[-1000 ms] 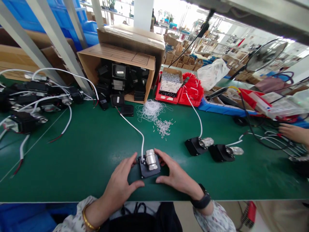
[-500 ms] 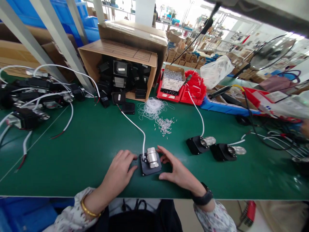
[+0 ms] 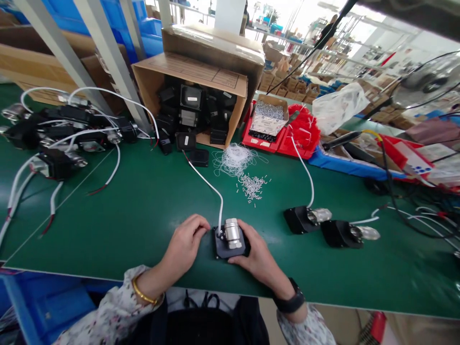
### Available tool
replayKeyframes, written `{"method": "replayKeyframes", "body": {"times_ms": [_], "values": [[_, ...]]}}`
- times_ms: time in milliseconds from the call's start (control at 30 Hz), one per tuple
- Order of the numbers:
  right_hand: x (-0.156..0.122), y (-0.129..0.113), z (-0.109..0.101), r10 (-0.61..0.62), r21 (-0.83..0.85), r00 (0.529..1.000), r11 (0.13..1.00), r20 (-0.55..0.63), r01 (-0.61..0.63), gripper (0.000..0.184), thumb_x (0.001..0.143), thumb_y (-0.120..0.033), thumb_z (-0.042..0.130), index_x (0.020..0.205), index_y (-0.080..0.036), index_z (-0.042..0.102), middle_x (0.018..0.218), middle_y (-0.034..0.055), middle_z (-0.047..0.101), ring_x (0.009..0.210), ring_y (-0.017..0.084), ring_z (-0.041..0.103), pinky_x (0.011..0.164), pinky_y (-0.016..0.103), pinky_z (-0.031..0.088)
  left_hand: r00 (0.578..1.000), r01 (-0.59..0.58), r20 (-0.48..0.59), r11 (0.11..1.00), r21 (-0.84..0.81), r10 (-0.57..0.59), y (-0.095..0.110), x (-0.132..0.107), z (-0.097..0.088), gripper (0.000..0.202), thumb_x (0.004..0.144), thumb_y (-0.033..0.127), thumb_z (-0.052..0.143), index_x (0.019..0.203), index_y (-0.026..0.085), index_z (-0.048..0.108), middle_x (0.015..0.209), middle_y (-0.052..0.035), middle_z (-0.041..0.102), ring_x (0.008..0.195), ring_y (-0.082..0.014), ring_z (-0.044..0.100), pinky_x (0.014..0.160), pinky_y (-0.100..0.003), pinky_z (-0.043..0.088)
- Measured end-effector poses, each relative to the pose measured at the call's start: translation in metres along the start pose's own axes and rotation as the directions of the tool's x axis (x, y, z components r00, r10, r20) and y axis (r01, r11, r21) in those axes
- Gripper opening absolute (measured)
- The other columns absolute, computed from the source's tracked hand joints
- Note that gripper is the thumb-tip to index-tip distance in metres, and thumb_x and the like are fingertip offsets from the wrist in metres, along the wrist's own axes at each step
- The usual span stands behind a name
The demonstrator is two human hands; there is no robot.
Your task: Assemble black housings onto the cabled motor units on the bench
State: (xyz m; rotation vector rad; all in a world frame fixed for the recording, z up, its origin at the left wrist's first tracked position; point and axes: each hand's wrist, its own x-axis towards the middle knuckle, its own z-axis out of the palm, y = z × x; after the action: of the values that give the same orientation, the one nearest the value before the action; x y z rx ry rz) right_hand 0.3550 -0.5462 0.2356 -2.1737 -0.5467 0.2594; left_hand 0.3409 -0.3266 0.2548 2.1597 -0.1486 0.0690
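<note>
Glossy metal fitting (image 3: pixel 233 233), matt plastic housing (image 3: pixel 222 251), smooth, faintly glossy tabletop (image 3: pixel 143 215).

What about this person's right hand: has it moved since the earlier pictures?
Yes. Judged against the scattered metal pins, the right hand has shifted left, closing in on the black housing.

**One head-worn view, forward and down over the worktop (image 3: pixel 143 196)**

A single camera, on the person's head, looks forward and down from the near side of the worktop. The left hand (image 3: pixel 182 243) and right hand (image 3: pixel 259 254) lie within arm's reach, at the lower middle of the frame; the lap (image 3: pixel 199 328) fills the bottom centre. The worktop's near edge crosses the lower frame, slanting down rightward. Past the cardboard box (image 3: pixel 190 67) at upper centre-left, the view reaches distant brown cartons (image 3: pixel 266 80) at upper centre.
</note>
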Motion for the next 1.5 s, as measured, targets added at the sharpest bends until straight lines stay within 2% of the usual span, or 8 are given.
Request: {"method": "replayKeyframes", "body": {"times_ms": [367,667,933,1100,1167,1267,1367,1500], "values": [[0.0,-0.002,0.001,-0.023,0.017,0.999,1.0,-0.032,0.024,0.084,0.059,-0.027,0.082,0.13,-0.025,0.037,0.125,0.0079,0.05,0.112,0.027,0.048,0.095,0.042,0.039,0.981,-0.184,0.082,0.974,0.13,0.174,0.007,0.013,0.009,0.017,0.089,0.011,0.041,0.095,0.018,0.056,0.085,-0.0021,0.061,0.08,-0.0168,0.057,0.074,-0.03,0.047],[-0.001,-0.001,0.002,-0.012,0.009,1.0,1.0,-0.025,0.012,0.083,0.06,-0.028,0.081,0.13,-0.024,0.037,0.128,0.0084,0.048,0.115,0.028,0.045,0.098,0.043,0.037,0.958,-0.268,-0.056,0.947,0.175,0.282,-0.015,-0.016,0.02,0.031,0.09,0.011,0.041,0.117,0.016,0.055,0.118,-0.0095,0.062,0.108,-0.0172,0.059,0.095,-0.029,0.046],[-0.003,-0.003,-0.003,0.024,0.041,0.999,0.999,0.024,-0.025,0.087,0.061,-0.027,0.081,0.133,-0.026,0.034,0.132,0.0072,0.044,0.12,0.027,0.041,0.102,0.043,0.034,0.967,-0.2,0.216,0.931,0.305,0.137,-0.009,-0.04,0.013,0.065,0.088,0.012,0.034,0.144,0.018,0.001,0.148,-0.0092,0.027,0.138,-0.0251,0.016,0.111,-0.053,0.019],[-0.001,-0.009,-0.013,0.012,0.083,0.993,0.996,0.114,-0.022,0.1,0.06,-0.023,0.082,0.139,-0.029,0.021,0.139,0.0064,0.036,0.126,0.024,0.035,0.104,0.04,0.032,0.995,0.063,0.071,0.998,0.022,-0.065,-0.002,-0.029,0.006,0.055,0.089,0.024,0.04,0.141,0.021,0.023,0.144,-0.009,0.036,0.134,-0.0286,0.027,0.11,-0.057,0.012],[0.005,-0.013,-0.017,-0.02,0.042,0.99,0.999,0.137,0.015,0.097,0.058,-0.019,0.083,0.137,-0.027,0.027,0.135,0.0067,0.04,0.124,0.024,0.038,0.104,0.039,0.032,0.966,0.257,0.065,0.918,-0.3,-0.249,0.004,-0.011,-0.001,0.048,0.088,0.032,0.045,0.134,0.017,0.039,0.131,-0.0128,0.051,0.12,-0.028,0.046,0.106,-0.052,0.025],[0.014,-0.02,-0.02,-0.054,-0.033,0.983,0.998,0.174,0.061,0.086,0.054,-0.018,0.083,0.127,-0.025,0.038,0.12,0.0055,0.051,0.108,0.023,0.05,0.092,0.035,0.041,0.874,0.459,0.265,0.514,-0.725,-0.407,0.019,0.024,-0.011,0.042,0.086,0.037,0.05,0.119,0.011,0.053,0.11,-0.0152,0.064,0.09,-0.0208,0.06,0.088,-0.039,0.046],[0.017,-0.02,-0.021,-0.078,-0.092,0.979,0.991,0.188,0.097,0.078,0.054,-0.027,0.083,0.12,-0.023,0.042,0.109,0.0041,0.055,0.094,0.021,0.055,0.079,0.03,0.046,0.822,0.478,0.366,0.178,-0.86,-0.436,0.034,0.044,-0.013,0.034,0.078,0.03,0.062,0.105,0.01,0.062,0.091,-0.0099,0.066,0.058,-0.0092,0.053,0.057,-0.022,0.05],[0.011,-0.014,-0.017,-0.155,-0.119,0.982,0.979,0.109,0.168,0.07,0.058,-0.035,0.079,0.117,-0.022,0.043,0.106,0.0047,0.055,0.091,0.02,0.055,0.077,0.026,0.046,0.837,0.348,0.154,0.293,-0.89,-0.526,0.046,0.034,-0.006,0.049,0.063,0.025,0.076,0.11,0.02,0.062,0.062,0.0056,0.052,0.04,-0.0016,0.033,0.033,-0.009,0.031]]}}
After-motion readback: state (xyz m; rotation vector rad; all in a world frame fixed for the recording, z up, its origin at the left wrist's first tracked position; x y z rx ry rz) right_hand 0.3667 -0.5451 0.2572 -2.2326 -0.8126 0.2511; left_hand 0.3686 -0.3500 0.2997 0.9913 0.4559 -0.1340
